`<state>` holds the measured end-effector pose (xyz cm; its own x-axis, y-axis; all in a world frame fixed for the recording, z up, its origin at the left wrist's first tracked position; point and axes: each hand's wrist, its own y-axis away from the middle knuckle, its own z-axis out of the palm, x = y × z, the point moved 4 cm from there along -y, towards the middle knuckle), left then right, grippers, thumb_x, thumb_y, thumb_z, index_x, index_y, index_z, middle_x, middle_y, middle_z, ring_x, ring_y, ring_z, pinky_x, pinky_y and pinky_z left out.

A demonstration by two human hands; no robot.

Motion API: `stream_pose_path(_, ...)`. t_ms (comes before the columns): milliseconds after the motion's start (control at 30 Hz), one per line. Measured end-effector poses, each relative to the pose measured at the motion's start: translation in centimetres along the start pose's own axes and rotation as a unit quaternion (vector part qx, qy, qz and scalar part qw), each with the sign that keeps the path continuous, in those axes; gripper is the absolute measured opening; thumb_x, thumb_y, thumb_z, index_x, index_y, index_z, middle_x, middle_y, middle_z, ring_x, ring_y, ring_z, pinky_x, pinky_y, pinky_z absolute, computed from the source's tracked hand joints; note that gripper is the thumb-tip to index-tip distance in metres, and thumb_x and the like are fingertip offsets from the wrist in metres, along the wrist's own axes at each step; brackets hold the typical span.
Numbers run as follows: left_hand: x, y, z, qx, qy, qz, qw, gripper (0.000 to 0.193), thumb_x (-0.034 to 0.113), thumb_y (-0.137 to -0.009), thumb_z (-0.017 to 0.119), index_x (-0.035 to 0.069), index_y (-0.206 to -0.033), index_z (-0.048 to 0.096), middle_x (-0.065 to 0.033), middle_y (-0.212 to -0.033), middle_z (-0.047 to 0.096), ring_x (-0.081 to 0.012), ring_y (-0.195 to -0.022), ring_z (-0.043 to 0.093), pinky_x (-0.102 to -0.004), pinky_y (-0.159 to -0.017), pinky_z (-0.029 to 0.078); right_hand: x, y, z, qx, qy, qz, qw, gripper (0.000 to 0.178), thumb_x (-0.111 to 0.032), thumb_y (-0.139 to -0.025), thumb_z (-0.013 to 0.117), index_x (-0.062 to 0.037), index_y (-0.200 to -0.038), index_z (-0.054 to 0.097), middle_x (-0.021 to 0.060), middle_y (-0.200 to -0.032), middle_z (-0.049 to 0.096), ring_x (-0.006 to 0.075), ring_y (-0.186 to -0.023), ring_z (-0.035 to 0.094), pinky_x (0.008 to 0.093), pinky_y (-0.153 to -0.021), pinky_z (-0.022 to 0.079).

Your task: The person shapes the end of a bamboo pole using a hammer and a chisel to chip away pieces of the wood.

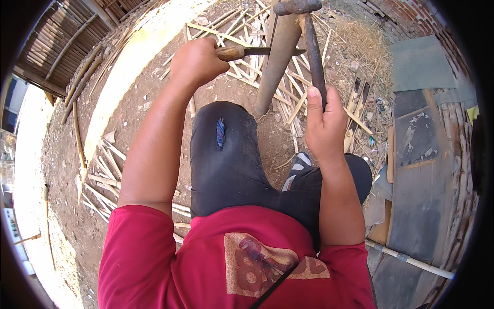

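Observation:
My left hand [198, 63] is closed around the wooden handle of a knife [230, 53]. Its dark blade runs to the right into a thick bamboo pole [278, 67], and the tip shows beyond the pole's right side. A dark split line runs up the pole from the blade. The pole stands tilted in front of my knees, its lower end close to the ground. In my right hand [327, 121] is a hammer [315, 56], gripped low on its dark handle. The hammer head is up beside the top of the pole, apart from the knife.
Many split bamboo strips [252, 31] lie scattered on the dirt ground ahead, with another pile of strips [103, 175] at the left. Dry straw [360, 46] lies at the far right. Dark boards [417, 195] line the right side. A slatted bamboo wall [56, 41] stands far left.

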<state>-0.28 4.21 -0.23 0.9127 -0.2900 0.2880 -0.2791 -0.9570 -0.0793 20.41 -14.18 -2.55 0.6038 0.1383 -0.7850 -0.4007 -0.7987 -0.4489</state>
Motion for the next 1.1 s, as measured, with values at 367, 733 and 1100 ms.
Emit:
stream_pose_path(367,-1.0,0.2,0.2,-0.013,-0.006,-0.021,1.000,0.036,0.029,-0.073,0.078,0.010,-0.103,0.076,-0.0149,-0.095,0.077,-0.0321,-0.091,0.075,-0.0431,-0.083,0.059,0.8,0.6,0.9,-0.029,0.000,0.024,0.999,0.031,-0.030,-0.103,0.064,0.0007,-0.106,0.061,0.0214,-0.070,0.066,0.0406,-0.063,0.068,0.0487,-0.057,0.048)
stream_pose_path(733,-1.9,-0.3,0.7,0.014,-0.018,-0.020,1.000,0.032,0.030,-0.074,0.077,0.011,-0.099,0.076,-0.0137,-0.092,0.077,-0.0332,-0.090,0.074,-0.0441,-0.080,0.058,0.5,-0.3,1.6,-0.031,0.012,0.003,0.999,0.029,-0.028,-0.103,0.064,0.0012,-0.107,0.063,0.0202,-0.069,0.065,0.0373,-0.064,0.069,0.0445,-0.056,0.049)
stream_pose_path(1100,-2.5,0.2,1.1,0.022,0.011,-0.031,0.999,0.036,0.029,-0.072,0.076,0.006,-0.100,0.076,-0.0173,-0.087,0.075,-0.0339,-0.085,0.073,-0.0431,-0.080,0.057,0.1,0.1,1.7,-0.031,0.001,-0.027,0.999,0.032,-0.030,-0.103,0.064,0.0017,-0.108,0.061,0.0209,-0.070,0.066,0.0387,-0.061,0.068,0.0461,-0.057,0.050)
